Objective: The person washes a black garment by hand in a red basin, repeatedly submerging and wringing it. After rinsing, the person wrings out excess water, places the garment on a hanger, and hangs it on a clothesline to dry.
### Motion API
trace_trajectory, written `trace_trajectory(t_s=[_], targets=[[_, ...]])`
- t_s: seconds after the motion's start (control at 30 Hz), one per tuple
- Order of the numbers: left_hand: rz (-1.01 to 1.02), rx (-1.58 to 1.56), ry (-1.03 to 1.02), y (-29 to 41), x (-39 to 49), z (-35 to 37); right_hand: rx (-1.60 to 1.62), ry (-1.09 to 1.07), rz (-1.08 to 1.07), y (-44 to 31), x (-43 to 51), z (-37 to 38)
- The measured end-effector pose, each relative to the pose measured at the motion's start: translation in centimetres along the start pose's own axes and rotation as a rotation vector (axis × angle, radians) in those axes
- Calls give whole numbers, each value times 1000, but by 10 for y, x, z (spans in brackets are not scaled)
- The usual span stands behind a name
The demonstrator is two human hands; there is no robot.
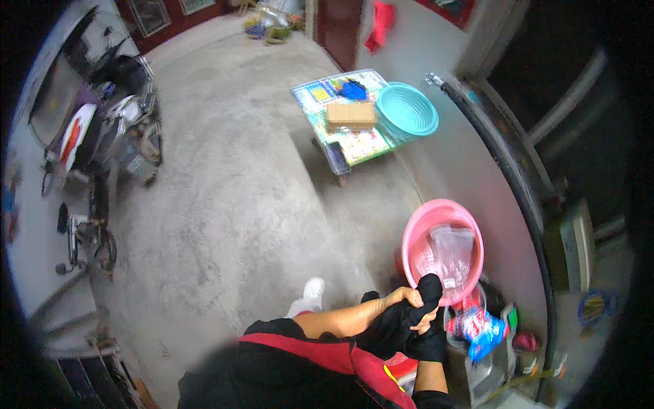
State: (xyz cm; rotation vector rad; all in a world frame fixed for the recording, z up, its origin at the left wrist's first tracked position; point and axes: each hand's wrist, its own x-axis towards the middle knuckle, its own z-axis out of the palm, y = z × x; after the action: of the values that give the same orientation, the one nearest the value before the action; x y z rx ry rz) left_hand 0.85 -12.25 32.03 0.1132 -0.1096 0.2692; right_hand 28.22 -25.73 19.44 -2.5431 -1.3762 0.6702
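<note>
My left hand [413,296] is bare and closed around black cloth, apparently a glove, at my right hand. Black fabric, apparently the glove, covers my right hand [430,307] and wrist, and its fingers cannot be made out clearly. More black cloth [383,330] bunches below my left hand. Both hands are together at the near edge of a pink plastic basin [409,245], which holds a clear plastic bag [453,248].
A low table [365,148] holds a turquoise basket [409,110], a brown block-shaped package [351,115], a blue item [353,91] and a phone [337,157]. Red-blue packaging [483,330] lies right of my hands. Motorbikes [120,117] stand along the left.
</note>
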Motion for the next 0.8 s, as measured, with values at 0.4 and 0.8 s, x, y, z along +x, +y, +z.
trace_trajectory(t_s=[0.4,0.8], targets=[[556,320,-37,192,-170,48,46,-888,-624,-365,70,134],[1195,430,121,357,-316,72,-97,-1234,-879,-606,95,223]])
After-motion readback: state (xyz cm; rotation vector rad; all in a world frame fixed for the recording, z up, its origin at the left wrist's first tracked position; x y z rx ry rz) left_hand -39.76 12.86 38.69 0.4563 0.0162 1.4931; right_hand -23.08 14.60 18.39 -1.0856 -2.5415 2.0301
